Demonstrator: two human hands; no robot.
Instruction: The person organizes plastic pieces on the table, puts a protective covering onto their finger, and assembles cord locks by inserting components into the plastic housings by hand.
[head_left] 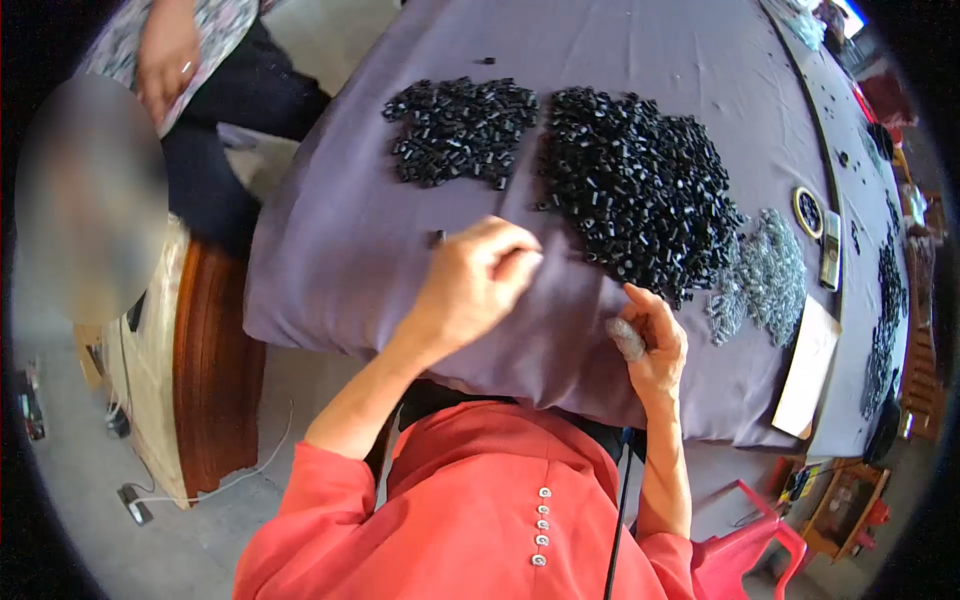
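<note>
Head: right hand [657,345] near cloth [575,345] edge

We see a plain grey floor [200,560], concrete-looking. Big table [350,260] under a creased purple-grey cloth fills the middle. Left of it we log polished brown wooden furniture [215,380] with a curved profile, exact type unclear. White cable [245,478] on the floor beside it, running to a small power strip [135,505]. Lower right: pink plastic chair [765,530], then a low wooden unit [845,510]. We mark a bright patch [850,18] top right, window or screen, can't tell.
</note>
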